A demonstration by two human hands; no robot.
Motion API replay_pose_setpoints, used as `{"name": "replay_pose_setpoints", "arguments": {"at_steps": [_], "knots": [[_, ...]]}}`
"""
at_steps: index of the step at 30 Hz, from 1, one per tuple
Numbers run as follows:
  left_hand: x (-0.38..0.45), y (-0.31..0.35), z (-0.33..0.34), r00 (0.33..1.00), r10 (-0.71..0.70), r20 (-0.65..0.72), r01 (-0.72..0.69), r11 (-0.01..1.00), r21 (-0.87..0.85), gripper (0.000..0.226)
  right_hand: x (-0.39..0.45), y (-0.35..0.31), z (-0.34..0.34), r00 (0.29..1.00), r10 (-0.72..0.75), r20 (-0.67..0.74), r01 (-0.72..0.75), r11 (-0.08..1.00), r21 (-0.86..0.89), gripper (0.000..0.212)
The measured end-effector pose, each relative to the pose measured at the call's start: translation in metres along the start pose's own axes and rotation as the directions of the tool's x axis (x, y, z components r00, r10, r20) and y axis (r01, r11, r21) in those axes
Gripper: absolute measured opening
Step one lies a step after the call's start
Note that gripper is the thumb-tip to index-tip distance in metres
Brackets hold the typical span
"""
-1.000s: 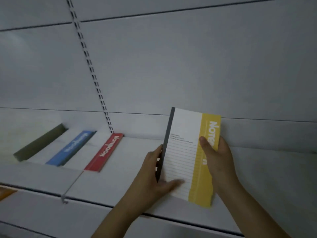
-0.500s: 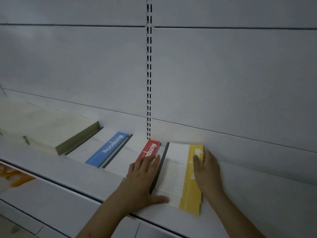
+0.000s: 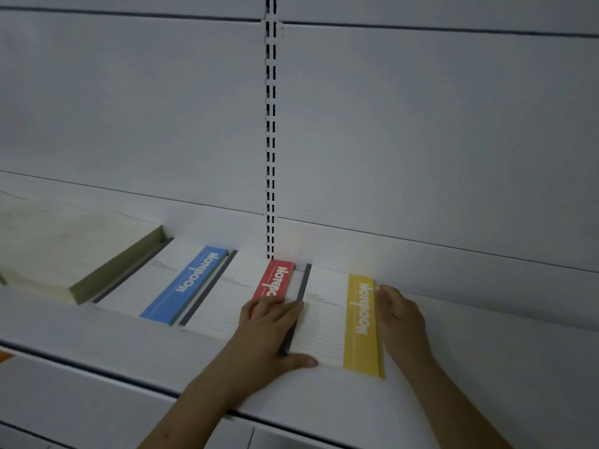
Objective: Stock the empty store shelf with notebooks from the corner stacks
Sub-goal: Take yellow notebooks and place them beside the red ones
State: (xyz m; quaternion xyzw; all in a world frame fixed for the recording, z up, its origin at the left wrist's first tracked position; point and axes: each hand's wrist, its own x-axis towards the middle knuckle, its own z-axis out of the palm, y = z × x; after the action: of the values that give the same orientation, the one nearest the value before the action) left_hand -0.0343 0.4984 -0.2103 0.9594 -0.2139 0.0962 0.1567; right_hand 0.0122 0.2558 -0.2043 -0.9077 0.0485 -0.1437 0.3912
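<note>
A yellow-banded notebook stack (image 3: 327, 319) lies flat on the white shelf (image 3: 486, 367), its dark spine to the left. My left hand (image 3: 262, 335) lies along that spine side, its fingers resting over the red-banded notebook (image 3: 275, 277) and its thumb against the yellow stack's front edge. My right hand (image 3: 400, 322) touches the stack's right edge with its fingertips. Further left lie a blue-banded notebook (image 3: 191, 280) and a thicker olive-edged stack (image 3: 64, 254).
The shelf's back panel carries a slotted upright (image 3: 270, 124) just behind the red notebook. Bare shelf stretches to the right of my right hand. A lower shelf shows below the front edge, with something orange (image 3: 5, 356) at the far left.
The yellow notebook stack went from upright in both hands to flat on the shelf beside the red one. My hands now lie against its two sides.
</note>
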Motion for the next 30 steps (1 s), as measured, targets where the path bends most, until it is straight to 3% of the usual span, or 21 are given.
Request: {"name": "replay_pose_setpoints", "arguments": {"at_steps": [2, 4, 8, 13, 19, 30], "knots": [[-0.001, -0.001, 0.004, 0.998, 0.017, -0.059, -0.017, 1.000, 0.006, 0.095, -0.001, -0.001, 0.000, 1.000, -0.017, -0.012, 0.017, 0.999, -0.051, 0.031], [-0.002, 0.000, 0.003, 0.997, 0.009, -0.080, -0.009, 1.000, 0.009, 0.096, -0.001, -0.001, 0.000, 1.000, -0.027, 0.016, 0.028, 0.999, -0.028, 0.037], [-0.002, -0.001, 0.005, 0.998, -0.011, -0.061, 0.011, 1.000, 0.009, 0.098, 0.001, 0.003, -0.001, 0.999, -0.016, 0.052, 0.010, 0.993, 0.117, 0.023], [-0.004, 0.001, 0.003, 0.996, -0.062, -0.061, 0.063, 0.998, 0.017, 0.102, -0.002, -0.002, -0.004, 1.000, 0.011, 0.029, -0.018, 0.971, 0.239, 0.028], [-0.005, -0.002, 0.008, 0.990, -0.067, -0.124, 0.076, 0.995, 0.062, 0.096, 0.001, 0.004, 0.001, 1.000, -0.009, -0.027, 0.012, 0.991, 0.130, 0.025], [-0.011, 0.000, 0.003, 0.994, -0.054, -0.097, 0.054, 0.999, -0.005, 0.084, 0.006, 0.012, 0.004, 0.999, -0.024, 0.035, 0.015, 0.973, 0.230, 0.025]]}}
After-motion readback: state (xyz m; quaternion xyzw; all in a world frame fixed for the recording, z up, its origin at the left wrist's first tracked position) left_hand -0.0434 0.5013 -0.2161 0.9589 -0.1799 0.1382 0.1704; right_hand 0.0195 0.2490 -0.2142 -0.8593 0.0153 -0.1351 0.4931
